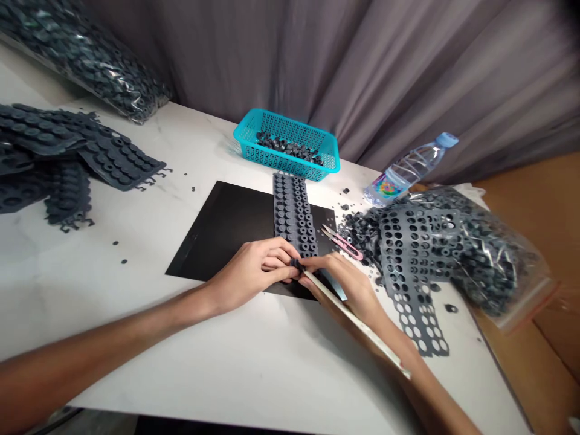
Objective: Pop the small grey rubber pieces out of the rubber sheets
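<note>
Between the fingertips of my left hand [254, 269] is a small dark rubber piece [295, 263]. My right hand [347, 281] meets it there, its fingers closed round a long thin pale stick [357, 325] whose upper end reaches the piece. Just beyond my hands, a dark rubber sheet with rows of round parts [290, 208] lies across a black mat [231, 223]. Pink-handled snips [344, 243] rest to the right of the sheet. A flat metallic strip [333, 285] shows partly beneath my right hand.
A turquoise basket [335, 158] of dark pieces stands at the back. Right are a punched-out sheet [414, 302], loose pieces, a filled plastic bag [493, 266] and a water bottle [408, 169]. More sheets [113, 157] and another full bag [99, 66] lie left.
</note>
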The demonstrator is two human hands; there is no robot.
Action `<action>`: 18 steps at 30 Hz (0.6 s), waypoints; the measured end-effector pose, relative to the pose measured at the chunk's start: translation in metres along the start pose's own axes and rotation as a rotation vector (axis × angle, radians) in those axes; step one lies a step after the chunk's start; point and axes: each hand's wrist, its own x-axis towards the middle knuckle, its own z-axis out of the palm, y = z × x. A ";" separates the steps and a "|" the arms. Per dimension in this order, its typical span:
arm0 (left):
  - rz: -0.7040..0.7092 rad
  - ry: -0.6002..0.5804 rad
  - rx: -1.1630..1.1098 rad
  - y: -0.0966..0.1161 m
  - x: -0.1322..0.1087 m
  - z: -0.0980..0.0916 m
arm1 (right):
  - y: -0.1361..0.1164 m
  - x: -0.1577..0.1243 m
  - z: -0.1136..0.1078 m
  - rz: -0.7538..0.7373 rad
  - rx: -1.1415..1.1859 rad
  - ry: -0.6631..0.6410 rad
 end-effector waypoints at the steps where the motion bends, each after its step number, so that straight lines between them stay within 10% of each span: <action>1: -0.001 0.000 -0.002 0.000 0.000 0.000 | 0.000 0.000 0.000 -0.011 -0.025 -0.006; 18: -0.021 0.018 0.001 0.003 0.000 0.001 | 0.001 -0.003 0.013 -0.072 -0.254 0.080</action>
